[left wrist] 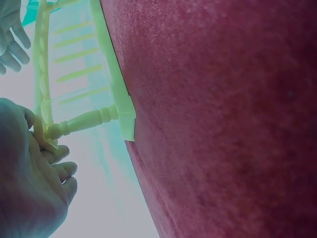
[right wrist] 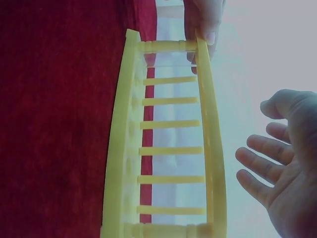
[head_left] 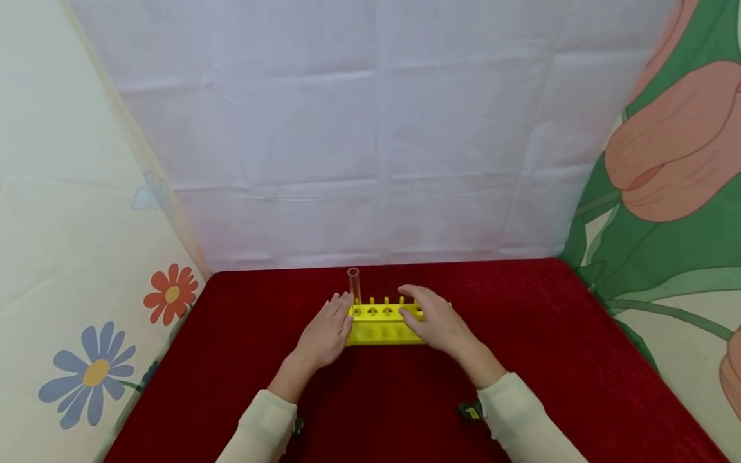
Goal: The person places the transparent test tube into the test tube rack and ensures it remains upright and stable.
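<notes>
A yellow test tube rack (head_left: 382, 317) stands on the red cloth, with round holes and a row of short pegs along its top. Upright at its left end is a clear test tube (head_left: 354, 283). My left hand (head_left: 327, 331) pinches the left end of the rack's top plate, fingers beneath it in the left wrist view. Over the rack's right part hovers my right hand (head_left: 437, 319). In the right wrist view this right hand (right wrist: 290, 158) has spread, loosely bent fingers, apart from the rack (right wrist: 216, 148), and holds nothing.
Red velvety cloth (head_left: 370, 405) covers the table. A creased white sheet (head_left: 359, 141) hangs behind its far edge. Printed flower cloths flank it, left (head_left: 46, 231) and right (head_left: 671, 270). A dark wrist device (head_left: 470, 411) shows beside the right sleeve.
</notes>
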Tool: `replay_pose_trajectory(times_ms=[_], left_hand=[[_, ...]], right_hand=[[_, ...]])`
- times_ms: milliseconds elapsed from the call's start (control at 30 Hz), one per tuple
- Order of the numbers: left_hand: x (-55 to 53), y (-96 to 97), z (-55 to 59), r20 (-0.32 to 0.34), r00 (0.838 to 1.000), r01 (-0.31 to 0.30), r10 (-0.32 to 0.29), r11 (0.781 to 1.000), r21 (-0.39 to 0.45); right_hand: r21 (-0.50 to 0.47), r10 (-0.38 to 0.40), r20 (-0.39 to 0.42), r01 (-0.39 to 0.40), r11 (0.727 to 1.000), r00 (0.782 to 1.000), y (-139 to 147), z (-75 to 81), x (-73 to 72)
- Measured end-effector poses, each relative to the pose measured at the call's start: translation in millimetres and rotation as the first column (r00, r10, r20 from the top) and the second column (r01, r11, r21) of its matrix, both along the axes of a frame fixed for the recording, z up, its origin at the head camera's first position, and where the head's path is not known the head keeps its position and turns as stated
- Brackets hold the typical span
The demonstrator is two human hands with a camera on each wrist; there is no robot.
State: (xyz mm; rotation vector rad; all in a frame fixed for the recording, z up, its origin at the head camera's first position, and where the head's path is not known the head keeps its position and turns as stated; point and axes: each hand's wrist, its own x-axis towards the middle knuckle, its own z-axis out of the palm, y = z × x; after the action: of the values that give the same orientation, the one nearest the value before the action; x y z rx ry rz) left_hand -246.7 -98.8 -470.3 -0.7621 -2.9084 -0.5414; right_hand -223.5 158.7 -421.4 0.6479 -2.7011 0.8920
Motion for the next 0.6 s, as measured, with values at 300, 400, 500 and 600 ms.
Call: replay_pose_trajectory(times_ms=[300, 400, 500, 600], left_hand=[[-0.6, -0.5, -0.8, -0.008, 1.000, -0.004, 0.004, 1.000, -0.009], [-0.3, -0.6, -0.5, -0.011, 1.000, -0.004, 0.004, 1.000, -0.010], [-0.3, -0.6, -0.6, -0.019, 1.000, -0.004, 0.004, 1.000, -0.012], [-0.2, -0.6, -0.7, -0.025, 1.000, -0.003, 0.003, 1.000, -0.009]], right_hand=[[0.054, -0.035, -0.005, 0.036, 0.998, 0.999, 14.1, -1.8, 5.5], [0.057, -0.042, -0.016, 0.043, 0.997, 0.999, 19.7, -3.2, 7.5], [0.067, -0.042, -0.044, 0.044, 0.997, 0.998, 25.1, -4.2, 8.2], [0.086, -0.039, -0.075, 0.045, 0.995, 0.996, 29.9, -4.3, 8.3]])
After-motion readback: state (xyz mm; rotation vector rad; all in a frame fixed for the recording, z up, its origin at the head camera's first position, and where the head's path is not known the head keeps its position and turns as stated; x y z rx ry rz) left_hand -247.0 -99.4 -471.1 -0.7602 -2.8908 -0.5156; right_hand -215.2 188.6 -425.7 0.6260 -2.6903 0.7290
